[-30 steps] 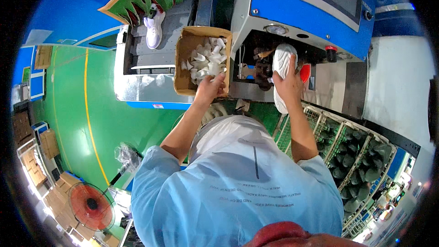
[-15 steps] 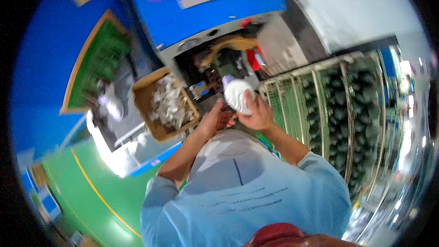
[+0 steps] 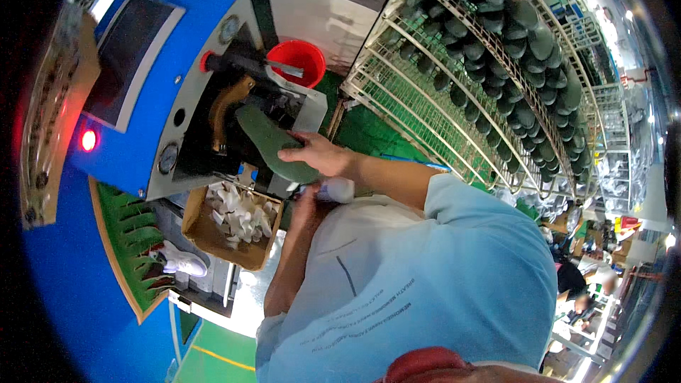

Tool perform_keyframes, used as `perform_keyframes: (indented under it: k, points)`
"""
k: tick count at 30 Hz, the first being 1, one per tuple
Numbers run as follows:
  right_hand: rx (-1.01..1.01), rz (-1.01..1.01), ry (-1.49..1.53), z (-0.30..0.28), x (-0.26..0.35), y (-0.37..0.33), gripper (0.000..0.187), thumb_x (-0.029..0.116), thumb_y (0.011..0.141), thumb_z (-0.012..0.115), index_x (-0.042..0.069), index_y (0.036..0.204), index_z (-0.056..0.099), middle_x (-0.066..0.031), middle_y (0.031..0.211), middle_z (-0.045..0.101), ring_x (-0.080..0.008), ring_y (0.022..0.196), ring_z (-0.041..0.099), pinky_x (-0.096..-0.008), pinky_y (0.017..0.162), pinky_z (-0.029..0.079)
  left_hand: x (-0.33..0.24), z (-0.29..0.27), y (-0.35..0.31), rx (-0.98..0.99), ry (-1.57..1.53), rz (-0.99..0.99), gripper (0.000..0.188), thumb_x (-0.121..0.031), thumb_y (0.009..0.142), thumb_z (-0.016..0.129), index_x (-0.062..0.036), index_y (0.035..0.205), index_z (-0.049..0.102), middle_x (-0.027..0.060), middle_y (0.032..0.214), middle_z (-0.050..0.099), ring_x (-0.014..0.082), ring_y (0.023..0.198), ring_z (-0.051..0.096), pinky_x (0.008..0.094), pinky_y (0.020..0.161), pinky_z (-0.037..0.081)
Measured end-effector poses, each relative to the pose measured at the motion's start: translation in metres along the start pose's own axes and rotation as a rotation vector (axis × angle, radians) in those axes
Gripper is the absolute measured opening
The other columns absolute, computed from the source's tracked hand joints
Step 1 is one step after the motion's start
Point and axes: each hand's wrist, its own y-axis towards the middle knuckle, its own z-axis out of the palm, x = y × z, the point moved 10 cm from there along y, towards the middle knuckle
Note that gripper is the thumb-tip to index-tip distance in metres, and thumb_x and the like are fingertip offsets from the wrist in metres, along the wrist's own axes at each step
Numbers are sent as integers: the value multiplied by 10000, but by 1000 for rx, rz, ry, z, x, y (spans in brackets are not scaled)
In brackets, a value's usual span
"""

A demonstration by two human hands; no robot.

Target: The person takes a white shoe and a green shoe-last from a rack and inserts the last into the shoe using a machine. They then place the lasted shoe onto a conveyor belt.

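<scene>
A dark green shoe last (image 3: 269, 138) slants across the front of the machine's opening. My right hand (image 3: 319, 154) is closed round its near end, thumb on the broad green face. Just below, close to my body, my left hand (image 3: 305, 206) is closed on a white and lavender shoe upper (image 3: 336, 190). Only part of the upper shows, and the left fingers are partly hidden. Behind the last, a curved brown part (image 3: 230, 110) sits in the blue machine (image 3: 159, 50).
A cardboard box (image 3: 245, 257) of white scraps stands left of my hands. A white shoe (image 3: 183, 261) lies beyond it. A red bucket (image 3: 301, 53) is behind the machine's right side. At the right stands a wire rack (image 3: 397, 89) with several dark lasts.
My view has swung to the right. The right hand, earlier on the white upper, now holds the green last. The left hand, open before, has closed on the upper.
</scene>
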Motion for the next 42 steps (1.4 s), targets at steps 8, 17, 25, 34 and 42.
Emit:
perform_keyframes:
  k: [8, 17, 25, 34, 42]
  points:
    - [-37, 181, 530, -227, -27, -66, 624, 426, 926, 688, 40, 1381, 506, -158, 1145, 667, -205, 908, 691, -363, 751, 596, -41, -47, -10, -272, -68, 227, 648, -454, 982, 565, 5, 1423, 443, 133, 1403, 551, 295, 1266, 562, 439, 1087, 445]
    - [228, -377, 1646, -454, 39, 73, 846, 747, 870, 534, 39, 1330, 572, -181, 1094, 680, -229, 805, 661, -367, 666, 597, -31, 61, 16, -452, 156, 188, 687, -386, 897, 732, 19, 1389, 475, 122, 1298, 591, 255, 1162, 589, 406, 1020, 461]
    - [-682, -327, 1604, -505, 37, 117, 266, 327, 1044, 484, 91, 931, 529, -32, 686, 377, -184, 572, 362, -298, 520, 334, -52, -31, -67, -637, 192, 464, 653, -375, 833, 781, -9, 1323, 552, 117, 1237, 621, 241, 1140, 596, 399, 1005, 480]
    - [-230, 113, 3, -183, 32, 44, 208, 198, 976, 627, 77, 815, 579, -29, 663, 495, -172, 608, 489, -313, 569, 418, -9, -185, -378, -802, -264, 1222, 365, -206, 930, 640, 30, 1205, 595, 204, 1336, 591, 263, 1149, 606, 408, 982, 490]
    - [191, -1705, -902, 211, 204, -49, 304, 113, 970, 584, -13, 1245, 619, -180, 1272, 623, -373, 1218, 563, -428, 954, 508, 114, -372, -361, -1790, 799, 116, 413, -395, 796, 736, -7, 931, 693, 222, 1034, 698, 420, 992, 655, 462, 893, 517]
